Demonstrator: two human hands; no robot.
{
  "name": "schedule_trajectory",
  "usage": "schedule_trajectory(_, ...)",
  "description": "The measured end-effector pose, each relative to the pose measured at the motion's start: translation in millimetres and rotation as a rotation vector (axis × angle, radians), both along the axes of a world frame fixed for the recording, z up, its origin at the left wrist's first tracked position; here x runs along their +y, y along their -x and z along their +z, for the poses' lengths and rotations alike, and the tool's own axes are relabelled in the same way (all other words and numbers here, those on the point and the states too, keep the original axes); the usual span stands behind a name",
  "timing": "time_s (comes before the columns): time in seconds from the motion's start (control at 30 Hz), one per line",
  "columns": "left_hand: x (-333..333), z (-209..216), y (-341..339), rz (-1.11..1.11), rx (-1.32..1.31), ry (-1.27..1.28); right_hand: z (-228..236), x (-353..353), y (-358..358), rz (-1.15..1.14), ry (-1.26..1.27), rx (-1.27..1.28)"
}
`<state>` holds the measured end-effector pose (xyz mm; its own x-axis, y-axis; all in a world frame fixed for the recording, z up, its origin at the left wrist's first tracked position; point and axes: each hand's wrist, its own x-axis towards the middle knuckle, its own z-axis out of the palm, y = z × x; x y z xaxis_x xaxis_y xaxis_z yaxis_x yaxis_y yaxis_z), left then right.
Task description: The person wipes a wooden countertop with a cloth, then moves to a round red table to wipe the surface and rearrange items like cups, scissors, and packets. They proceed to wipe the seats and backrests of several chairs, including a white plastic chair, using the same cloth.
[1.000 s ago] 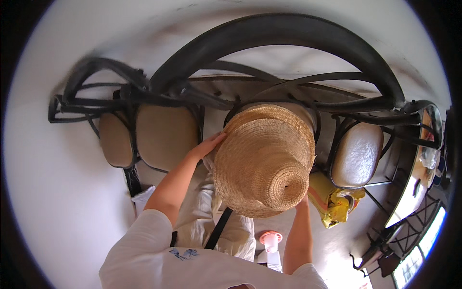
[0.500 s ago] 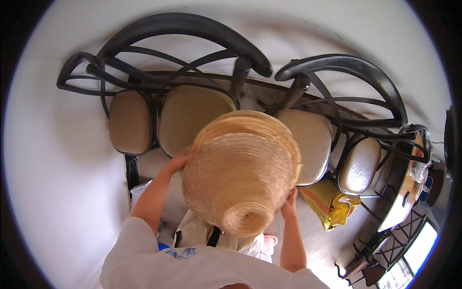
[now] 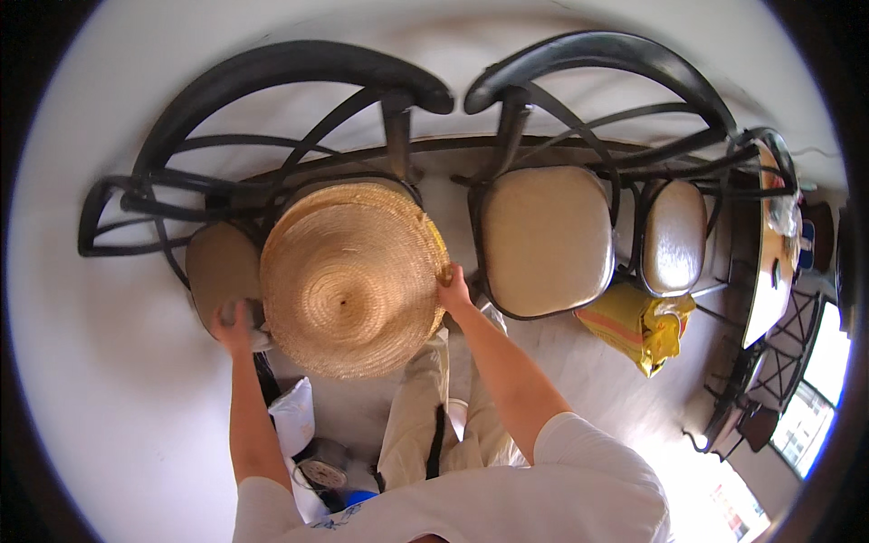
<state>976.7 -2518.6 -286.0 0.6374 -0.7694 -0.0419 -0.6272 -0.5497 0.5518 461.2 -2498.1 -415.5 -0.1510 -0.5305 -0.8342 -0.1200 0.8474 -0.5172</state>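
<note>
A wide woven straw hat (image 3: 344, 258) with a shallow conical crown rests over the left-middle chair seat, covering most of it. A yellowish strip shows along its right edge. My right hand (image 3: 454, 291) grips that right edge, fingers closed on the brim. Left of the hat, my left hand (image 3: 233, 330) is at the front of the far-left chair seat (image 3: 217, 262), apart from the brim. Motion smears its fingers, and something greyish beside them is too unclear to name.
Right of the hat stands another beige-seated chair (image 3: 546, 240), with a smaller-looking chair (image 3: 674, 237) beyond. A yellow bag (image 3: 638, 326) lies on the floor below them. A white package (image 3: 292, 416) and a round spool-like thing (image 3: 324, 463) sit near my legs. A table (image 3: 768, 271) is far right.
The straw hat has moved left from between the chairs onto the left-middle seat. My left hand has let go of it and moved left; my right hand still holds the brim.
</note>
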Motion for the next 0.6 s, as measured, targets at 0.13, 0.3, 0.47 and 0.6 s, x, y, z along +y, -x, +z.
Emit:
schedule_trajectory(0.13, -11, 96, 56, -0.098, -0.300, 0.361, 47, 15, 28, 0.115, 0.387, 0.447)
schedule_trajectory(0.3, -11, 198, 258, -0.450, 0.197, 0.413, 183, 5, 62, -0.029, 0.784, 0.105)
schedule_trajectory(0.47, -37, 156, 460, -1.092, 0.555, 0.082, 234, 18, 104, -0.496, 0.655, -0.637)
schedule_trajectory(0.6, -57, 100, 559, -1.265, 0.322, -0.092, 192, 35, 177, -0.480, 0.548, 0.195)
